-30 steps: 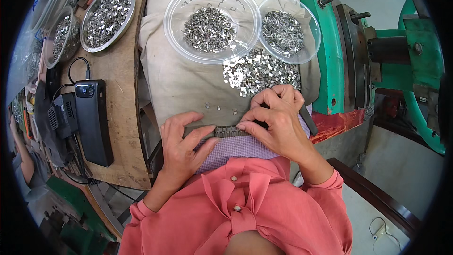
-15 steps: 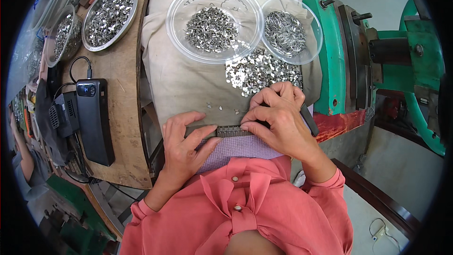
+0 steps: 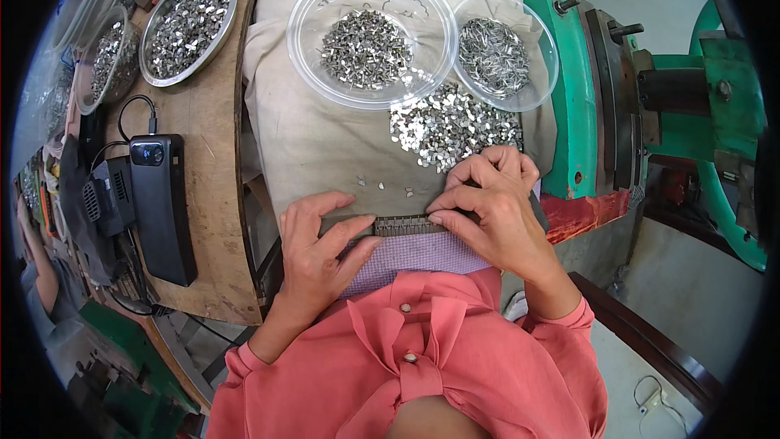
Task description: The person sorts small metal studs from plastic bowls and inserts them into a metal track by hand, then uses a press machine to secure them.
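Note:
A narrow dark metal bar with a row of small slots (image 3: 402,225) lies crosswise close to my body. My left hand (image 3: 313,240) grips its left end between thumb and forefinger, the other fingers bent on the cloth. At the bar's right part, the thumb and forefinger of my right hand (image 3: 496,215) are pinched together; whatever is between them is too small or hidden. A few loose metal chips (image 3: 381,185) lie just beyond the bar. Past my right hand spreads a pile of shiny flat metal pieces (image 3: 459,126).
Behind the pile stand a large clear tub (image 3: 296,49) of small metal parts and a smaller clear tub (image 3: 546,85) of thin pins. A green machine (image 3: 561,97) borders the right. At left, a wooden table (image 3: 219,195) carries a metal dish (image 3: 152,73) and a black power bank (image 3: 166,219).
My right hand has shifted slightly right along the bar, exposing more of its slots. My left hand keeps its grip in the same place.

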The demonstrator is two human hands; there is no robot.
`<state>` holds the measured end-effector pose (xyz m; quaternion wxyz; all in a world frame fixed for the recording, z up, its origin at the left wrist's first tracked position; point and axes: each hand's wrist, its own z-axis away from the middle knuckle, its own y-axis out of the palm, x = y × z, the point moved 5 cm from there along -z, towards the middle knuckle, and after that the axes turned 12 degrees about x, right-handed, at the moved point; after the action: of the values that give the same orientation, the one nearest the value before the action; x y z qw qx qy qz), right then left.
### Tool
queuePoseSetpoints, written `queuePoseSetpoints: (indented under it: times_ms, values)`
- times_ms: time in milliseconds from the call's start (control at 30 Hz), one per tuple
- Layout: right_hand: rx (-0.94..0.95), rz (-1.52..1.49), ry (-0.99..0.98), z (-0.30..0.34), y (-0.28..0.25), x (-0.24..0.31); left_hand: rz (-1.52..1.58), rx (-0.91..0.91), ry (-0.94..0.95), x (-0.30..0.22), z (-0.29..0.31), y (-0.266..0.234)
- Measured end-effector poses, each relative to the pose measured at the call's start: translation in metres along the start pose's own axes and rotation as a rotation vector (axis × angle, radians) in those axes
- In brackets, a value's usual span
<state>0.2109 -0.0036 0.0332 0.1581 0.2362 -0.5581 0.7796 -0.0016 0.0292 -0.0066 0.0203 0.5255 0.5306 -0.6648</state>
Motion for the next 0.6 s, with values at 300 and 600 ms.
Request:
queuePoseSetpoints:
  times_ms: [300,600]
  values:
    - [-0.011,0.010,0.017,0.0045,-0.0025,-0.0034,0.001,0.006,-0.003,-0.0001,0.0000,-0.0001]
    - [-0.015,0.008,-0.011,0.0044,-0.0057,-0.0017,-0.001,0.004,-0.001,-0.0003,-0.0007,0.0002]
